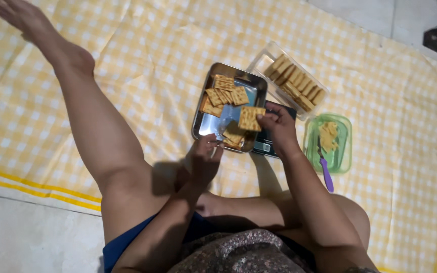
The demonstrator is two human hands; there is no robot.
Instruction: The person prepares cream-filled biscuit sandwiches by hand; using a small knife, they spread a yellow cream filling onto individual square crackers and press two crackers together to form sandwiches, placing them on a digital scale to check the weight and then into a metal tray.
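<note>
A steel square tray [207, 124] lies on the yellow checked cloth with several square crackers [224, 94] in it. My right hand [278, 126] holds one cracker [250, 118] over the tray's right edge. My left hand [202, 161] is at the tray's near edge, fingers curled close to a cracker lying there [233, 137]; what it grips is unclear.
A clear plastic pack of crackers [293, 81] lies beyond the tray. A green tub with yellow spread [329, 137] and a purple-handled knife [325, 174] sits at right. A dark flat scale [264, 146] lies under the tray. My legs stretch left over the cloth [142, 55].
</note>
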